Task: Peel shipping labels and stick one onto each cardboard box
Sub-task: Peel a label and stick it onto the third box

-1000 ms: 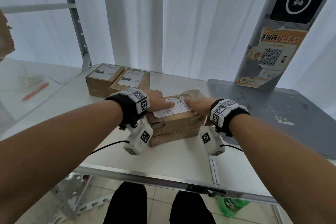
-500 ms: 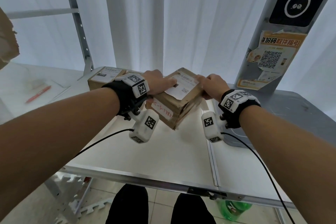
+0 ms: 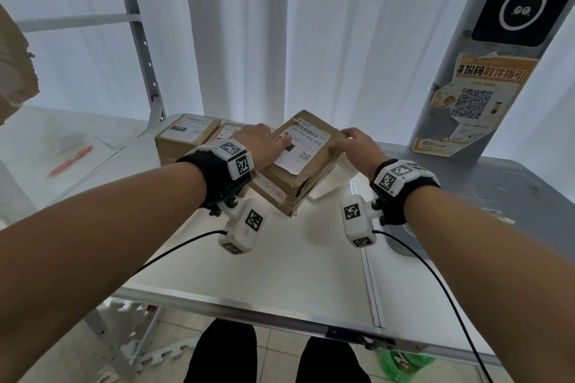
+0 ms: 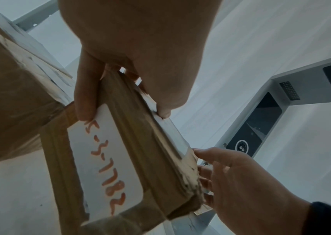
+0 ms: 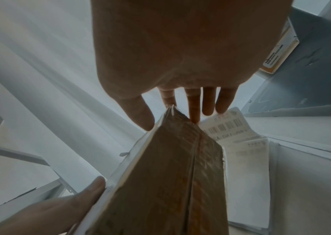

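1. The cardboard box (image 3: 298,171) was held tilted above the white table (image 3: 280,274), one corner pointing down, its labelled face turned up toward the head camera.
2. The shipping label (image 3: 303,148) lay on that face with its barcode toward 12 o'clock; the near corner looked slightly lifted, though this was hard to make out.
3. The left hand (image 3: 259,144) gripped the box at its 9 o'clock edge: the fingers (image 4: 84,95) curled under onto a side sticker with red handwriting, the thumb lay on top, and the index fingertip pressed on the label.
4. The right hand (image 3: 357,146) held the 3 o'clock edge, thumb (image 5: 140,111) on the labelled face and fingers spread along the far side; how firmly they clamped could not be told, as the box hid the contact.
5. Beneath the box, toward 4 o'clock, a stack of label sheets (image 5: 247,159) lay on the table, mostly hidden in the head view.
6. Two more labelled boxes (image 3: 183,140) sat at 10 o'clock, the second largely hidden behind the left wrist.
7. An orange pen (image 3: 71,160) lay far off at 9 o'clock.
8. A grey scanner stand (image 3: 491,71) carrying a QR poster rose at 2 o'clock, cut off by the frame's top.
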